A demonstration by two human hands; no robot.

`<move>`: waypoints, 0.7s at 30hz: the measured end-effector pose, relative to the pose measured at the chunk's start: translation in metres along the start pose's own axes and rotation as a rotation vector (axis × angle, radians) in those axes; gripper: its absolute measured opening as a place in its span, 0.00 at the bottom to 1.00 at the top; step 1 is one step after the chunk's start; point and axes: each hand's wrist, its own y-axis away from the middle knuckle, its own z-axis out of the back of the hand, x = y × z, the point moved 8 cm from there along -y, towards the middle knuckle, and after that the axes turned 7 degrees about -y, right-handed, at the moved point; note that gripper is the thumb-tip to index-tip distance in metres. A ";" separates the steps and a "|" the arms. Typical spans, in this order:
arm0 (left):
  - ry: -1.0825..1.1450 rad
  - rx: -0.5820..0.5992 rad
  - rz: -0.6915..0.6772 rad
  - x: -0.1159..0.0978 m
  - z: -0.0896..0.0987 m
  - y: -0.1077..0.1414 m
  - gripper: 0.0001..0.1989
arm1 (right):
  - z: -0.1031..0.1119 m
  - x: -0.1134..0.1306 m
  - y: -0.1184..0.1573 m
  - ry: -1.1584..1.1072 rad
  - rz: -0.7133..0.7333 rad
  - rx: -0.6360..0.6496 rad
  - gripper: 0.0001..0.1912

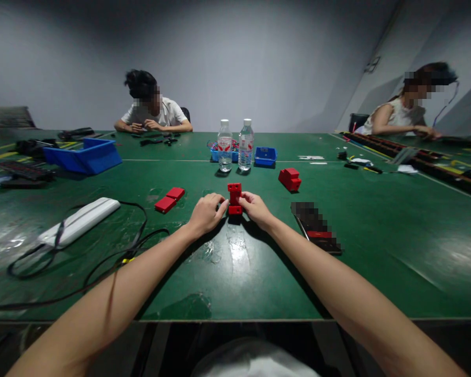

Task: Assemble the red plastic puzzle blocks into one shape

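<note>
A red notched block [235,197] stands upright on the green table in front of me, with two small holes near its top and a wider foot. My right hand [255,208] grips its right side, the thumb lying across the narrow middle. From the left, my left hand [209,213] has its curved fingers and thumb tip against the block's edge; part of that contact is hidden. Two flat red pieces [170,200] lie left of my hands. Another red block [290,179], stepped in shape, sits farther off to the right.
Two water bottles [225,146] stand beyond the block, near small blue bins [266,156]. A dark phone [316,229] lies right. At left are a white power strip [80,222], black cables and a large blue bin [84,156]. Two people sit across the table [377,272].
</note>
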 end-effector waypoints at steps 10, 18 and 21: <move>0.265 0.111 -0.025 0.002 -0.015 0.000 0.17 | -0.007 0.000 0.010 0.112 -0.051 0.040 0.16; 0.389 0.091 0.008 0.004 -0.012 0.000 0.18 | -0.013 0.003 0.011 0.134 -0.023 0.126 0.19; 0.398 0.091 0.008 0.003 -0.011 0.001 0.18 | -0.013 0.003 0.010 0.141 -0.021 0.125 0.18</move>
